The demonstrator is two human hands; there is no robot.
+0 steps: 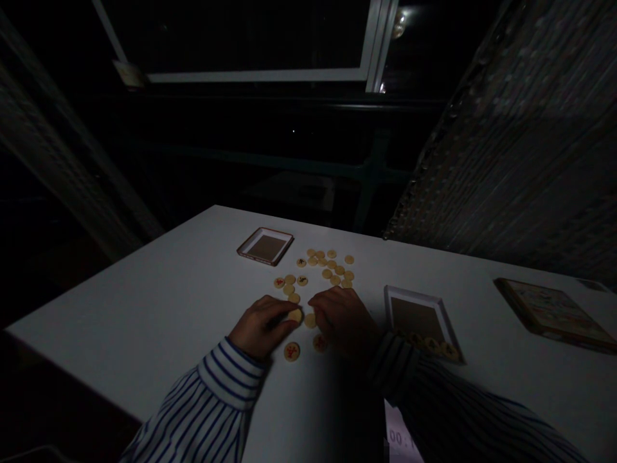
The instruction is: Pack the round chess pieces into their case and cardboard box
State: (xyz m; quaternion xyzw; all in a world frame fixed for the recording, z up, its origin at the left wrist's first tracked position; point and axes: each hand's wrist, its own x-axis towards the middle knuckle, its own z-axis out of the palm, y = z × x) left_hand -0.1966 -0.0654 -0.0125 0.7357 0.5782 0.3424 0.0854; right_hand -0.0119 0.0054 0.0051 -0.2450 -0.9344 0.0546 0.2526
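My left hand [263, 325] pinches a round wooden Chinese chess piece [295, 316] between thumb and fingers, just above the white table. Close by on the right, my right hand [344, 315] has its fingers curled downward; whether anything is in them is hidden. Beside its fingertips lies a plain-side-up piece [310, 320]. Two pieces with red characters, one [292, 351] in front of my left hand and one [319, 343] partly under my right hand, lie face up. Beyond my hands several more pieces [331, 264] are spread, mostly blank side up, with a few showing red or black characters.
An open shallow box half [242, 251] stands at the back left. Another tray [441, 307], right of my right hand, has a row of pieces along its near side. A flat decorated box [554, 308] lies far right. A lit screen [401, 437] shows below my right sleeve.
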